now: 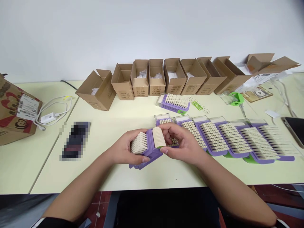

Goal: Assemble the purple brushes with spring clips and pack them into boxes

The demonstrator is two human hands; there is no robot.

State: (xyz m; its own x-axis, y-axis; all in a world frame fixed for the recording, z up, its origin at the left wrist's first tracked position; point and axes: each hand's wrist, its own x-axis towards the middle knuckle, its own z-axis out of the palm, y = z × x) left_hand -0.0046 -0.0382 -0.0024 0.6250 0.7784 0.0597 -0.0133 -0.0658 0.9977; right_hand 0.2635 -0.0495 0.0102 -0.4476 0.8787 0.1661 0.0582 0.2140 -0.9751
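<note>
My left hand (pixel 127 147) is wrapped round a purple brush (pixel 150 142) with thick cream bristles, held above the table's near middle. My right hand (pixel 180 144) pinches a ribbed cream piece (pixel 158 137) with a green lower edge, at the brush's right end. Whether that piece is fixed to the brush or apart from it I cannot tell. Just behind and to the right of my right hand lies a row of several purple brushes (pixel 213 136) with clear end covers. Another purple brush (pixel 175 102) lies farther back, beside a green strip with metal pins (pixel 197 105).
Several open cardboard boxes (pixel 123 85) stand along the wall, some with plastic bags inside. A green-handled tool (pixel 237 99) lies at the back right, near a tablet (pixel 294 126). Left are a blurred-out dark device (pixel 76 141), a white cable with charger (pixel 49 117) and a large carton (pixel 14 114).
</note>
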